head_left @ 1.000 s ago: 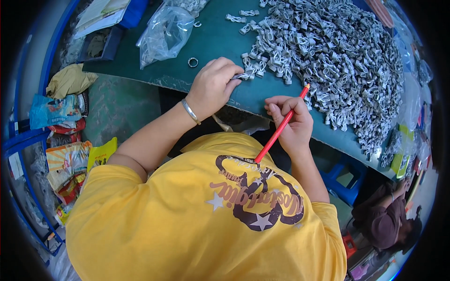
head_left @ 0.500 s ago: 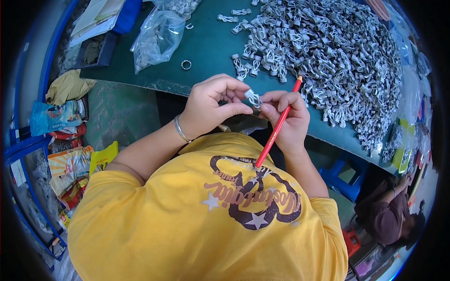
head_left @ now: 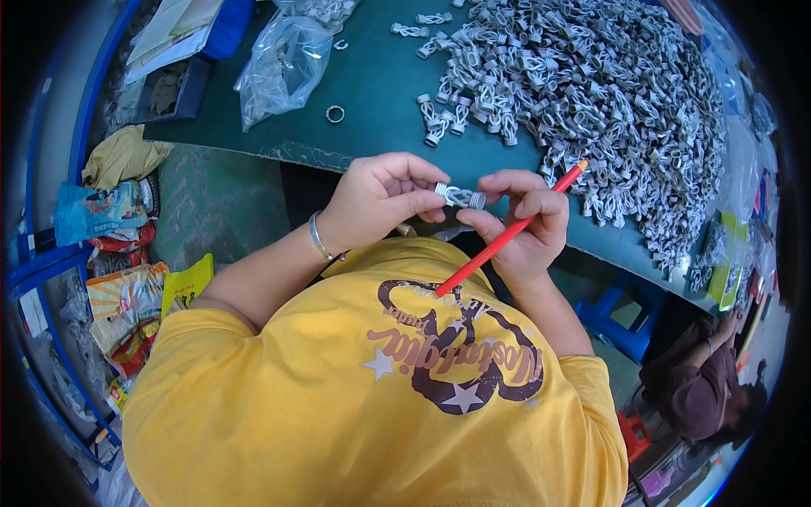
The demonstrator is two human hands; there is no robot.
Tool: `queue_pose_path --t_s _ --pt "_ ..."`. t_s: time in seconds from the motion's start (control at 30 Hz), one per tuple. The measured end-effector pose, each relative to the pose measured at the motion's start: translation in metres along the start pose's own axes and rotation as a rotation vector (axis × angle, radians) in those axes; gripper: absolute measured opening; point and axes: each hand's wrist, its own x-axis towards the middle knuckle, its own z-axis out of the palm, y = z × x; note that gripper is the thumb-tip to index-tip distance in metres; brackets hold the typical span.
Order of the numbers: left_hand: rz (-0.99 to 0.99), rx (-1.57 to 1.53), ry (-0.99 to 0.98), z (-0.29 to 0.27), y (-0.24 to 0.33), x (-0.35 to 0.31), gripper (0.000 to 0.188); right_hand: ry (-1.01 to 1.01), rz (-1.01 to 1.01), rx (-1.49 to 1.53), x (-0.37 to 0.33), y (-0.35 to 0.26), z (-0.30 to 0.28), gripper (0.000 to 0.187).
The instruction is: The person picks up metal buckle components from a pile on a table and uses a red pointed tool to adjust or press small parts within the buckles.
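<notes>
In front of my chest is a small grey part (head_left: 460, 197) with ribbed ends and twisted strands between them. My left hand (head_left: 384, 198) is closed, pinching its left end between thumb and fingers. My right hand (head_left: 534, 226) is closed round a red pencil (head_left: 498, 243), which slants from upper right to lower left. The right thumb and forefinger are at the part's right end; whether they touch it I cannot tell. A big heap of similar grey parts (head_left: 583, 93) covers the right of the green table (head_left: 372, 93).
Left on the table are a clear plastic bag (head_left: 287, 68), a small ring (head_left: 335, 113) and a dark box (head_left: 182, 93) near papers. A blue stool (head_left: 621, 317) stands beneath the table. Another person (head_left: 697, 384) sits at the far right. Colourful bags (head_left: 127, 308) lie at the left.
The grey part has turned from steeply slanted to nearly level, and its right ribbed end now shows. My right hand has moved slightly right and lower, its fingers wider apart, and the pencil lies flatter.
</notes>
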Motion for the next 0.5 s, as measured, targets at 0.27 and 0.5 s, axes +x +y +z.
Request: queue_pose_path --t_s 0.27,0.5 --pt "0.123 0.709 -0.216 -0.021 0.005 -0.012 0.022 -0.158 0.213 0.043 -0.012 0.004 0.005 0.040" --pt "0.528 0.920 0.265 -0.018 0.002 0.041 0.022 -0.202 0.358 -0.030 -0.007 0.005 0.007 0.032"
